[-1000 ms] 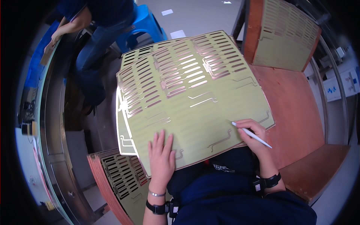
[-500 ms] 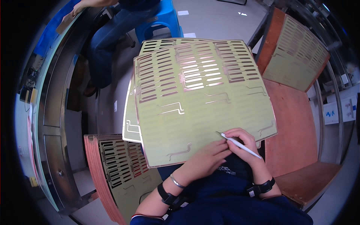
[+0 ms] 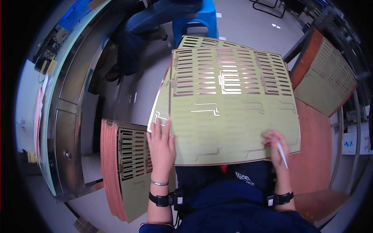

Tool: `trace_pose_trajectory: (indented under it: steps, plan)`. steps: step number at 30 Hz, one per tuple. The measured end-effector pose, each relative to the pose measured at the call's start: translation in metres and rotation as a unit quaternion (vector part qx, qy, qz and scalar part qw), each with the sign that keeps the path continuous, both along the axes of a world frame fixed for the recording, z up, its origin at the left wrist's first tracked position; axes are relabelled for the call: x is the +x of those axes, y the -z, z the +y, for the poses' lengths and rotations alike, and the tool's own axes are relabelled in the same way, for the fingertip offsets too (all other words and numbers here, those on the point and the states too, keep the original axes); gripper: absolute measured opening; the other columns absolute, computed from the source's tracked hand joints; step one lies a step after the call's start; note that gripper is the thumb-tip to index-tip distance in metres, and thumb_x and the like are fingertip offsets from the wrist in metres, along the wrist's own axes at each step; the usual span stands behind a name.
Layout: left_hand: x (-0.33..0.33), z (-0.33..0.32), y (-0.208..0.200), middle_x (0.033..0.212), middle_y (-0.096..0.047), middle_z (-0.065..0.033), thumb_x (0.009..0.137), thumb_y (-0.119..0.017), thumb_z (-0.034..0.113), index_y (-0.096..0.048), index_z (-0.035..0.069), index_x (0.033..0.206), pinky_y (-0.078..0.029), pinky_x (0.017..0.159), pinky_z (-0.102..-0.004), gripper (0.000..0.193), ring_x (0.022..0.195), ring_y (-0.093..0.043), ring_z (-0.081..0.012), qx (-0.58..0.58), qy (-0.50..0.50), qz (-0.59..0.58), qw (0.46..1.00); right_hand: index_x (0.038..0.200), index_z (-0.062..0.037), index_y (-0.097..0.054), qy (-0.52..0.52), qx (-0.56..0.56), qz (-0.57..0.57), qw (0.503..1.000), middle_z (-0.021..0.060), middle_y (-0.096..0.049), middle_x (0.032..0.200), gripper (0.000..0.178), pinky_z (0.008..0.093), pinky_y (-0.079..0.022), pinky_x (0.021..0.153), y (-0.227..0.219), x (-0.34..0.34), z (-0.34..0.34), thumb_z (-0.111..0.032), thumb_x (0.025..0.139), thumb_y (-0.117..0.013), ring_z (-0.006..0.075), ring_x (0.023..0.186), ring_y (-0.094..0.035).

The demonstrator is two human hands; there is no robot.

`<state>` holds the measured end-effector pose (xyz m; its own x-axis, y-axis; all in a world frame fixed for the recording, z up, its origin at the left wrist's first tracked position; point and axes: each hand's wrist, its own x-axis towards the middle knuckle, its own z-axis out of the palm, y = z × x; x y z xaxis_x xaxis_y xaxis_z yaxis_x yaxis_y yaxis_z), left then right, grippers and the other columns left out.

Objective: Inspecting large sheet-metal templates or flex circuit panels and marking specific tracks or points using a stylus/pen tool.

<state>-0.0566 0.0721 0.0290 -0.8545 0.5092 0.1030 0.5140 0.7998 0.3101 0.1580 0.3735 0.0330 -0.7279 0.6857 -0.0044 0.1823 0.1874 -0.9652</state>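
Note:
A large pale green circuit panel [image 3: 233, 132] with copper tracks lies before me, on top of another such panel [image 3: 161, 103] that sticks out at its left and far edges. My left hand [image 3: 161, 145] rests along the top panel's left edge, fingers stretched out, thumb near the rim. Over the panel's lower right is my right hand [image 3: 279, 149], slightly blurred, holding a slim white-handled craft knife [image 3: 282, 155]. Its handle points back toward me; the blade end is hidden by the hand.
At the left stands a thick upright stack of similar panels [image 3: 132, 198]. More panels [image 3: 326, 73] lean on a reddish wooden board [image 3: 314, 136] at the right. A metal-sided bench [image 3: 66, 124] runs along the left. Beyond the panels, a seated person's leg [image 3: 136, 35] is beside a blue stool [image 3: 194, 23].
My hands have parted: the left moved to the panel's left edge, and the right moved rightward with the knife, lifting its tip off the surface. The view has shifted, so the scene sits farther right.

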Motion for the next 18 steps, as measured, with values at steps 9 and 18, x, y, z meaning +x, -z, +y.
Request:
trace_pose_trajectory:
  steps: [9,18]
  plan:
    - [0.029,-0.044,0.006,0.093,-0.062,-0.0092,0.095,-0.053,0.008,-0.061,-0.001,0.104,-0.051,0.078,-0.0306,0.014,0.086,-0.061,-0.0187,0.338,-0.148,-0.140,0.919,0.122,-0.0047,-0.056,0.217,0.378,-0.102,0.894,0.0134,-0.068,0.105,0.029,0.0333,-0.050,0.082,0.015,0.035,0.116,-0.019,0.098,-0.052,0.0230,0.092,-0.065]
    - [0.011,-0.026,0.039,0.068,-0.057,0.0013,0.100,-0.052,0.031,-0.060,-0.001,0.080,-0.040,0.056,-0.0219,0.039,0.064,-0.049,-0.0035,0.430,-0.197,-0.381,0.795,0.109,-0.0028,-0.060,0.153,0.309,-0.176,0.922,0.0134,-0.067,0.091,0.022,0.0330,-0.048,0.077,0.016,0.047,0.143,-0.019,0.095,-0.058,0.0209,0.084,-0.063]
